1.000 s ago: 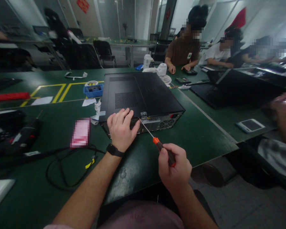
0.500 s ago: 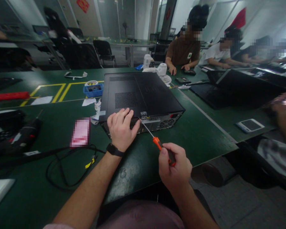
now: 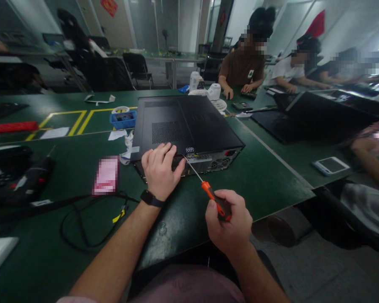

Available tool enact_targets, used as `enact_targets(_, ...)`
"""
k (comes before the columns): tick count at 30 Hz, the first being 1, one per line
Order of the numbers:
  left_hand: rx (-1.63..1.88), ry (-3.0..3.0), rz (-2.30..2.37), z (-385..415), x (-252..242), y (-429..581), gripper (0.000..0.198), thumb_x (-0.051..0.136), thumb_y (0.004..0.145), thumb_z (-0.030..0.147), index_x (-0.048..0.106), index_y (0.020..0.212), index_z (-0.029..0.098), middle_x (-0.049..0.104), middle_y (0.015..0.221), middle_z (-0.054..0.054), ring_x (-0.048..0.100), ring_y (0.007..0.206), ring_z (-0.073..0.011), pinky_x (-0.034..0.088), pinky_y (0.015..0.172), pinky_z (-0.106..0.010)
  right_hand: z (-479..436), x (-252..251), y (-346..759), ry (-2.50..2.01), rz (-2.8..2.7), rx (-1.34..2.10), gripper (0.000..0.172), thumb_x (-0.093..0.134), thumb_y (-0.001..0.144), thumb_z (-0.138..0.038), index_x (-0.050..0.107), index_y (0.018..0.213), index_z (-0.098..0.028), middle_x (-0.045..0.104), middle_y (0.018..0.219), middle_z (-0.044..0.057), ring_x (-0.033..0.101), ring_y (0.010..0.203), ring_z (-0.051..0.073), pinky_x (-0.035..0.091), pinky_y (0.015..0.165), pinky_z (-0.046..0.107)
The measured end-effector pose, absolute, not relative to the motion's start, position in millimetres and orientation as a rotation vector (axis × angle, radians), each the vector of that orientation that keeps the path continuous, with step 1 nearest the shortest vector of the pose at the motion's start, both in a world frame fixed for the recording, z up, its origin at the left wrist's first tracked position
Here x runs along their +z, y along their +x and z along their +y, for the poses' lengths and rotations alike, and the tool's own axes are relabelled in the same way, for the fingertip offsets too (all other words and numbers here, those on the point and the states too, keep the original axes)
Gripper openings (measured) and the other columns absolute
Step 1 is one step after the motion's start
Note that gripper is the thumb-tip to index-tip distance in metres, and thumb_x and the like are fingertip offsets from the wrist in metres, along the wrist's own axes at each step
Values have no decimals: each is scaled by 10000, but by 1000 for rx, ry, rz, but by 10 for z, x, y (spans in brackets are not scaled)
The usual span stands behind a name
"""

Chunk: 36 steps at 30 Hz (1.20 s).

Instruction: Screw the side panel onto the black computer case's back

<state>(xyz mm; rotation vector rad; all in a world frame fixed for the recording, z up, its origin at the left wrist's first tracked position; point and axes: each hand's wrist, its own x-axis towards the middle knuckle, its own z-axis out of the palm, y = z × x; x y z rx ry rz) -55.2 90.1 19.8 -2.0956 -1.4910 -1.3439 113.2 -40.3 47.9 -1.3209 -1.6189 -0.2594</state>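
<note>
From the head view, I'm watching a long-shafted screwdriver with an orange-and-dark handle (image 3: 207, 188) at the near edge of a flat black metal computer case (image 3: 205, 126). The right hand (image 3: 231, 222), nearer the wearer than the case, grips that handle. Its thumb has just rolled leftward, baring more orange, while the tip stays at the case's edge; I'd take that as the driver being turned in place. Its long axis slants from the right hand, away and leftward, tip toward the case. The left hand (image 3: 161, 170) rests on the case's near edge, fingers loosely spread, thumb just beside the tip.
</note>
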Motion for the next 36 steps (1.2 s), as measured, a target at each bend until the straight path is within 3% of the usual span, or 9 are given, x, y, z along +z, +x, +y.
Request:
enact_targets(7,-1358,-2091,-1473,904,187,-552,390,688,919,389,684,1273,227,716,1344,-111,617,1307,-320,322,1156,-521,-402,450,1144,-1370,-1598,-222,146,556,986,-238,595,1126,-215,744,850,-3,683,601,105,568,608,224)
enact_targets(17,-1356,-2076,-1454,904,198,-556,375,687,924,386,683,1260,221,722,1331,-110,632,1289,-318,339,1143,-511,-410,439,1122,-1326,-1582,-203,274,612,861,-230,561,1128,-196,691,887,12,691,677,136,583,627,256)
enact_targets(28,-1332,-2054,-1415,907,202,-554,375,690,930,391,673,1263,219,729,1319,-104,642,1275,-315,347,1132,-504,-397,455,1132,-1345,-1594,-235,136,576,975,-234,597,1107,-209,757,891,3,732,689,113,579,651,207)
enact_targets(36,-1333,-2070,-1445,903,208,-553,375,695,922,391,676,1263,235,724,1329,-106,632,1290,-316,338,1139,-511,-402,474,1112,-1301,-1623,-207,173,578,900,-222,570,1072,-207,691,859,-5,702,704,121,581,670,234)
